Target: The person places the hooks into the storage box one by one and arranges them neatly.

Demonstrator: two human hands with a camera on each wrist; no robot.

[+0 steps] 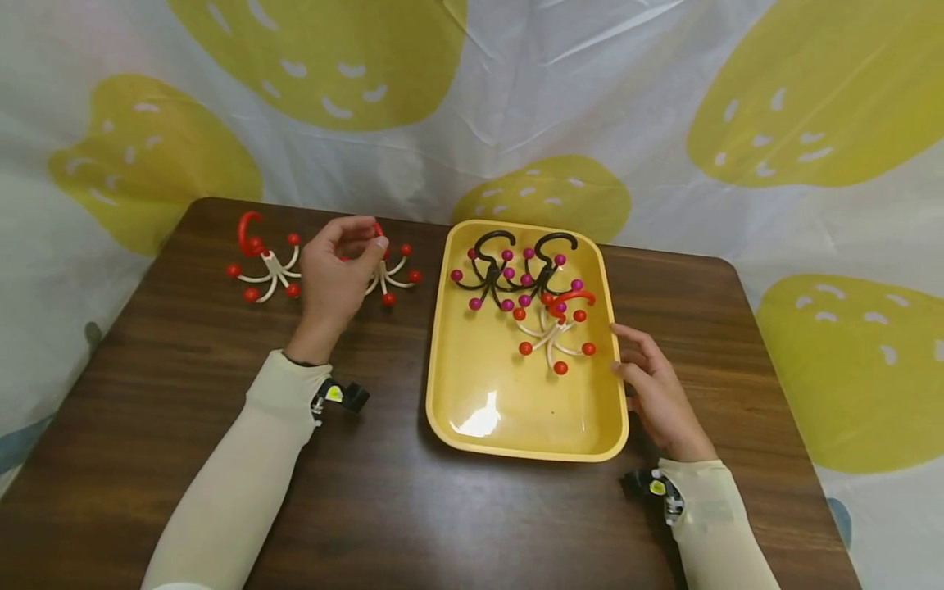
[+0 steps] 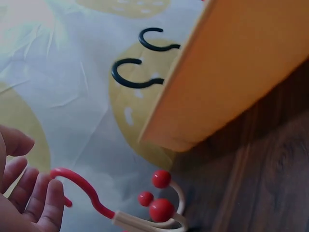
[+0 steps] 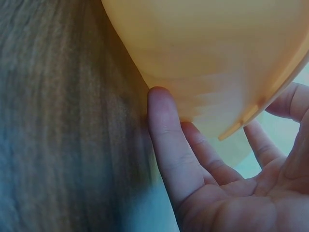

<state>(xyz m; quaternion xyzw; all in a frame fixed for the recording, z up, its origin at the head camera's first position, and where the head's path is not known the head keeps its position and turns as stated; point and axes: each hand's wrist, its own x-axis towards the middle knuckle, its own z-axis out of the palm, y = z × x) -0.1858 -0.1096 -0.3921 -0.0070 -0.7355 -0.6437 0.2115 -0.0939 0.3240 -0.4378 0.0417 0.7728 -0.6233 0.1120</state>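
My left hand is at the red hook of a cream hanger with red balls, left of the yellow tray. In the left wrist view, the fingers are loosely bent beside the red hook, thumb apart; whether they touch it is unclear. Spread fingers of my right hand rest against the tray's right side; the right wrist view shows fingertips on its outer wall. Inside the tray are two black hangers with magenta balls and one cream hanger with a red hook.
Another cream hanger with a red hook and red balls stands at the left on the dark wooden table. A white curtain with yellow shapes hangs behind the table's back edge.
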